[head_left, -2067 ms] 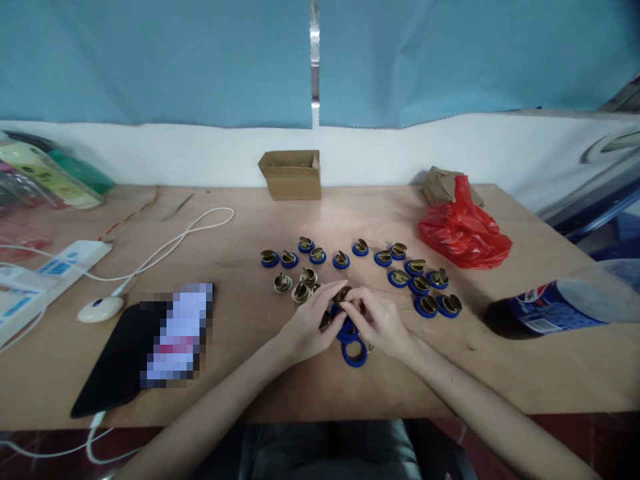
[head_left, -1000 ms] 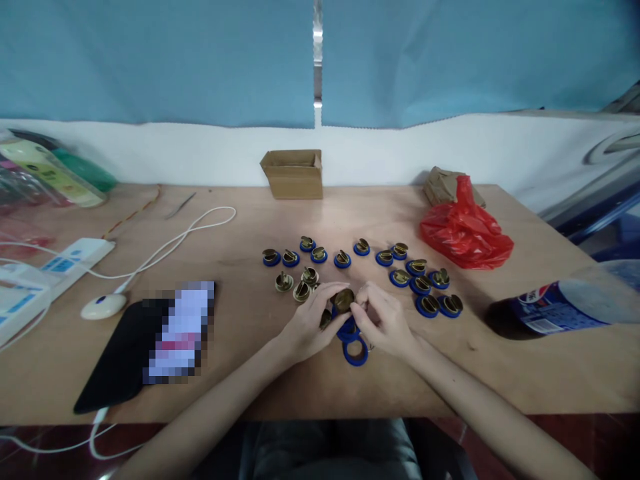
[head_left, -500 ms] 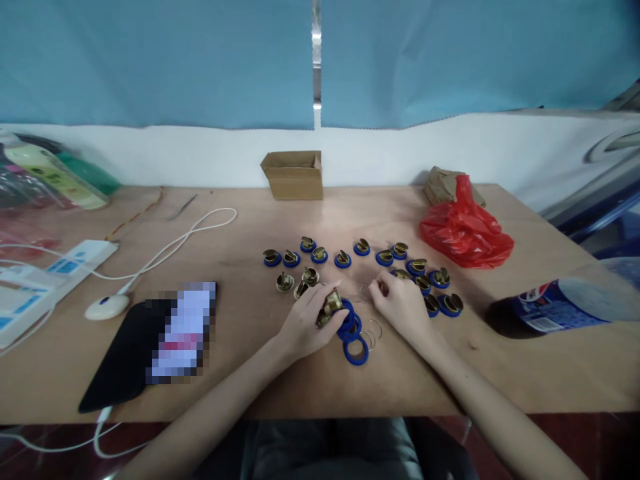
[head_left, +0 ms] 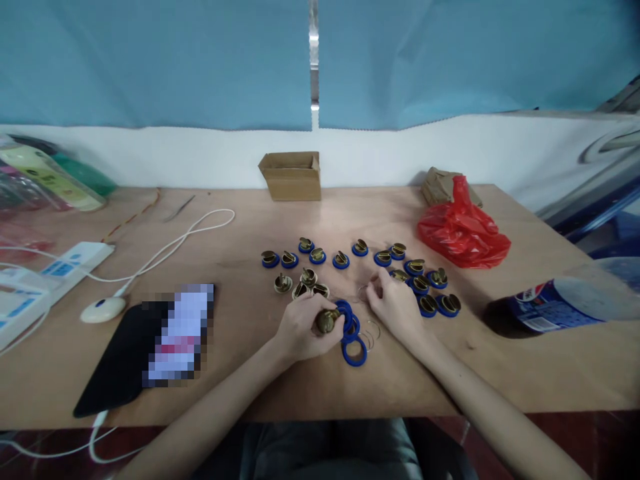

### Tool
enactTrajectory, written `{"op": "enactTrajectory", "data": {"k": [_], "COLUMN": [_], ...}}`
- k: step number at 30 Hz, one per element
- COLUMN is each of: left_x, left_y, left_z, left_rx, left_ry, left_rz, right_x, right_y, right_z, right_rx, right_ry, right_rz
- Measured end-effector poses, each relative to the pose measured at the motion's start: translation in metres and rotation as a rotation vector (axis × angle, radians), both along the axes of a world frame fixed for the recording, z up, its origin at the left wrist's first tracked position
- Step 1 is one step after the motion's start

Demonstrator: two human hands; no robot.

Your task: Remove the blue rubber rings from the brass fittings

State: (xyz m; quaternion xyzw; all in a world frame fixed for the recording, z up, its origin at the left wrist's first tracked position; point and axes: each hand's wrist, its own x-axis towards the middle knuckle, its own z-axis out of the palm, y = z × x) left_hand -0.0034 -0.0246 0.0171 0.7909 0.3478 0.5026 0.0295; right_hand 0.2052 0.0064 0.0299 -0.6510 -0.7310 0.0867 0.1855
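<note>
My left hand [head_left: 300,327] is closed round a brass round part [head_left: 326,321], held just left of a small heap of loose blue rings [head_left: 353,333]. My right hand [head_left: 397,307] rests on the table to the right, fingers pinched over thin wire rings [head_left: 371,331] near a blue-ringed brass piece [head_left: 399,275]; what it holds is too small to name. Several brass parts fitted with blue rings [head_left: 341,260] lie in an arc beyond both hands. Three bare brass parts [head_left: 300,285] sit left of centre.
A small open cardboard box [head_left: 291,175] stands at the back. A red plastic bag [head_left: 463,230] and a lying soda bottle [head_left: 555,307] are at the right. A phone on a black pad [head_left: 125,360], a white mouse [head_left: 101,309] with cable and a power strip [head_left: 55,270] lie left.
The hands, joined over one brass part earlier, have separated. My left hand kept the brass part and lowered it toward the blue rings; my right hand moved right to the wire rings.
</note>
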Motion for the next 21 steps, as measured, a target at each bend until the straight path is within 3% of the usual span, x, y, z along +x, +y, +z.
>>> {"op": "enactTrajectory", "data": {"k": [7,10,15,21], "left_x": [-0.007,-0.009,-0.012,-0.016], "left_y": [-0.004,-0.005,-0.002,0.008], "left_z": [0.004,0.006,0.013,0.009], "left_rx": [-0.053,-0.063,0.018,0.085], "left_ry": [0.135,0.196,0.214,0.123], "left_rz": [-0.275,-0.319,-0.241,0.027], "right_x": [-0.003,-0.002,-0.002,-0.003], "right_y": [-0.002,-0.002,-0.002,-0.002], "right_z": [0.002,0.001,0.002,0.003], "right_rx": [0.073,0.095,0.101,0.103], "right_ry": [0.146,0.168,0.189,0.179], "right_rz": [0.039,0.056,0.062,0.076]}}
